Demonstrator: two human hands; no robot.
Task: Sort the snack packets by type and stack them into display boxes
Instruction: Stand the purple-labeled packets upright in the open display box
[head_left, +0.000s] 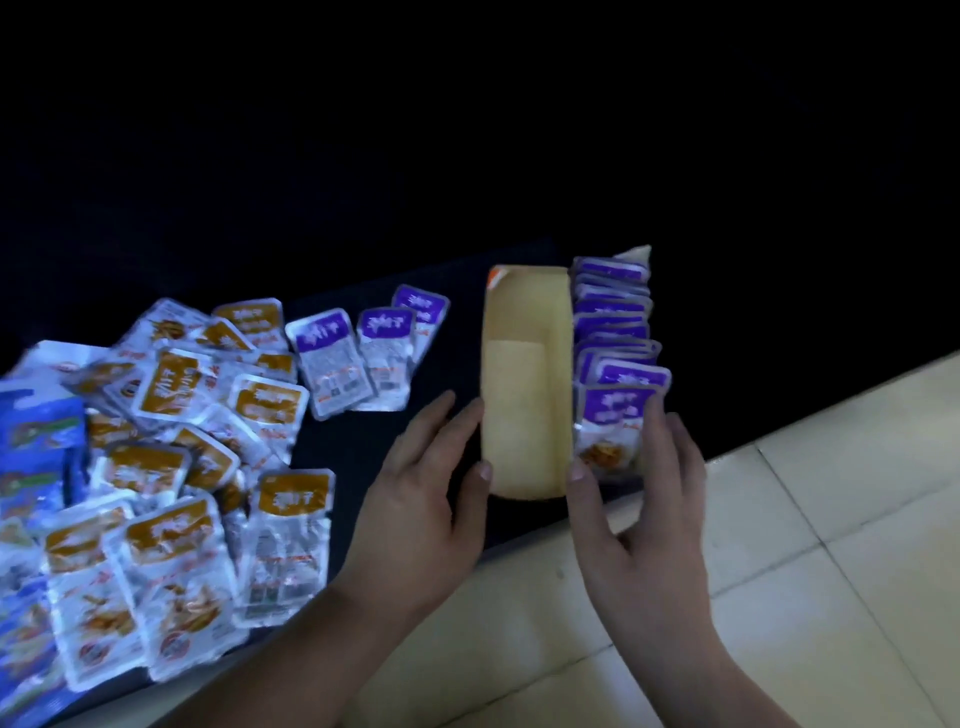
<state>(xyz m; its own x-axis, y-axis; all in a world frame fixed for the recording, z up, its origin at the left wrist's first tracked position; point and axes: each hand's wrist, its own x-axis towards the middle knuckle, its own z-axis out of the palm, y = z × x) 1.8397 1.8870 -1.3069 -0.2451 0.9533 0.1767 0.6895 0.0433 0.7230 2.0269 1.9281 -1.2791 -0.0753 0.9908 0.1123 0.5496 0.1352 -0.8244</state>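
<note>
- Display box (524, 405) is lying, long axis 12-to-6 o'clock.
- Left hand (421, 493) is resting spread against its 9 o'clock side.
- Right hand (644, 509) is pinching purple packets (608, 426).

left hand (426, 483): bare, short nails | right hand (639, 499): bare, forearm bare

The far half of the view is dark, and nothing can be told there. The blue packets (36, 457) are blurred and cut off by the left edge. The print on every packet is too blurred to read. In the heap of orange packets (171, 457), the lower ones are mostly covered. In the display box (524, 364), each of the purple packets (613, 317) hides the one behind it, so only the top bands show. The right hand (644, 525) covers the right edge of the front packet (610, 431).
</note>
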